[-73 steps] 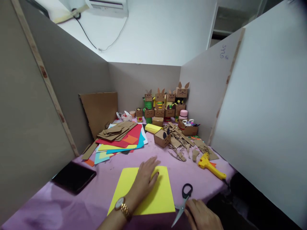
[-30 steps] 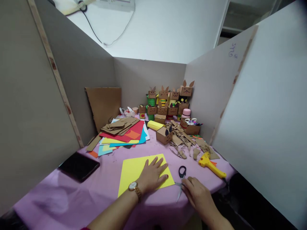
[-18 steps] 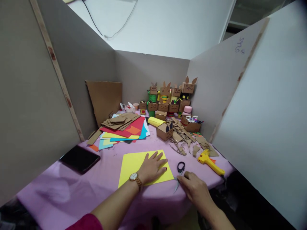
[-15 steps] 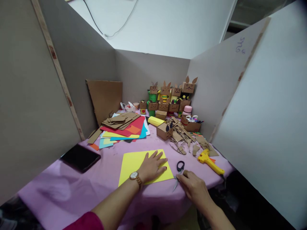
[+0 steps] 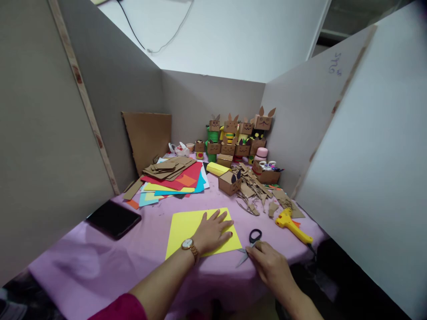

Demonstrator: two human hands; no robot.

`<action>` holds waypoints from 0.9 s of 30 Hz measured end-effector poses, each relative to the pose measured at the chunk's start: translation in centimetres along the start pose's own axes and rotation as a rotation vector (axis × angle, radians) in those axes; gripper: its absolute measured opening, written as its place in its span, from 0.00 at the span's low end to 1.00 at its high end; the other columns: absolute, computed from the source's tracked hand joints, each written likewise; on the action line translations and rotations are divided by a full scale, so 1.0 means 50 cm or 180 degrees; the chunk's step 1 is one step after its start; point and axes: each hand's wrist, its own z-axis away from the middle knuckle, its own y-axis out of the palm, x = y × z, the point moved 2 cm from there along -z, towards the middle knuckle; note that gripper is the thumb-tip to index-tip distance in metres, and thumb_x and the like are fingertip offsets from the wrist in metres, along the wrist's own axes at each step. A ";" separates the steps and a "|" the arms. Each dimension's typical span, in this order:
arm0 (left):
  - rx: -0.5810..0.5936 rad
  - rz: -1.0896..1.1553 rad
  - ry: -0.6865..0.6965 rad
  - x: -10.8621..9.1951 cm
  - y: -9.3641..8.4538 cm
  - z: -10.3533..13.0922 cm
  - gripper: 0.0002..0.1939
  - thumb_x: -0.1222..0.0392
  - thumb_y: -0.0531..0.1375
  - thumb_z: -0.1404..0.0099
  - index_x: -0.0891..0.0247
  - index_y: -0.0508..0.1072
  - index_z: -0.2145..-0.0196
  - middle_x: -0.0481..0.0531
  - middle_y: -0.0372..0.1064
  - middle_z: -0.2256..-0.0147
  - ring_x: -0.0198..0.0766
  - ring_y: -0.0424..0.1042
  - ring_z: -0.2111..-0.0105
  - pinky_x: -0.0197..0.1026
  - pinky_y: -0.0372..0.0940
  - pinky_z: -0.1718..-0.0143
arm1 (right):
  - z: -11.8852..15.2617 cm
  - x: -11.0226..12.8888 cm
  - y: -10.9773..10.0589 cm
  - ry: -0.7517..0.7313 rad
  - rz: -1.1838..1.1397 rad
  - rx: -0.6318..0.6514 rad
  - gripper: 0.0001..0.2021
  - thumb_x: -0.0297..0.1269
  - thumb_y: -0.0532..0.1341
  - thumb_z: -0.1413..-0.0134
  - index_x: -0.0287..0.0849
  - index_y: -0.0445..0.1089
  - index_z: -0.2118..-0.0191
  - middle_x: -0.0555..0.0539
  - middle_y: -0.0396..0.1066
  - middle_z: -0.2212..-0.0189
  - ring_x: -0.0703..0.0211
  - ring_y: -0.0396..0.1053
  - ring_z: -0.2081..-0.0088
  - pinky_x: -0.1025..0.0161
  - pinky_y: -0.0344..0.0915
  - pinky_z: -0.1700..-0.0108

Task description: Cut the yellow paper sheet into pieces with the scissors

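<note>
A yellow paper sheet (image 5: 185,226) lies flat on the pink-covered table (image 5: 140,262). My left hand (image 5: 213,231), with a gold watch on the wrist, rests palm down on the sheet's right part, fingers spread. Black-handled scissors (image 5: 251,242) lie just right of the sheet, blades pointing toward me. My right hand (image 5: 268,263) lies on the table with its fingertips touching the scissors near the pivot; it does not grip them.
Stack of coloured paper with cardboard pieces (image 5: 170,180) at the back left, black tablet (image 5: 113,218) at the left, small cardboard box (image 5: 229,182), cardboard scraps (image 5: 256,191), yellow glue gun (image 5: 293,224) on the right, cardboard bunny figures (image 5: 238,138) at the back. Partition walls enclose three sides.
The view pulled back, showing more of my arms. My right hand slid the scissors a little to the right and turned them; my left hand stayed on the yellow sheet.
</note>
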 end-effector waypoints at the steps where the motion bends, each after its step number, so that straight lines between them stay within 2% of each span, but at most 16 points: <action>1: 0.0003 -0.0009 0.0000 0.000 0.000 0.000 0.24 0.44 0.42 0.33 0.50 0.59 0.43 0.56 0.51 0.37 0.55 0.47 0.38 0.71 0.46 0.46 | -0.004 0.004 0.002 0.0014 -0.0007 -0.0030 0.12 0.27 0.50 0.41 0.42 0.70 0.59 0.44 0.69 0.69 0.54 0.69 0.67 0.63 0.64 0.68; 10: 0.0017 -0.0008 0.0003 0.001 0.000 0.000 0.25 0.44 0.42 0.33 0.50 0.59 0.42 0.55 0.51 0.37 0.54 0.47 0.38 0.70 0.45 0.46 | 0.006 0.021 -0.003 0.0058 -0.0103 -0.0107 0.12 0.26 0.50 0.41 0.41 0.70 0.60 0.44 0.70 0.69 0.54 0.69 0.67 0.63 0.64 0.66; 18: -0.0002 -0.0021 -0.0003 -0.001 -0.001 0.004 0.24 0.44 0.42 0.33 0.50 0.59 0.43 0.55 0.51 0.37 0.54 0.47 0.38 0.69 0.46 0.46 | -0.010 0.041 0.004 0.0080 -0.0082 -0.0242 0.12 0.26 0.50 0.42 0.41 0.71 0.63 0.43 0.70 0.70 0.53 0.69 0.68 0.63 0.64 0.69; 27: -0.0047 -0.0006 0.0003 -0.003 -0.001 0.002 0.24 0.44 0.42 0.33 0.50 0.60 0.43 0.55 0.53 0.38 0.54 0.49 0.38 0.70 0.47 0.46 | -0.003 0.054 0.005 0.0002 -0.0031 -0.0365 0.13 0.24 0.50 0.43 0.41 0.70 0.61 0.43 0.71 0.70 0.54 0.70 0.69 0.64 0.63 0.69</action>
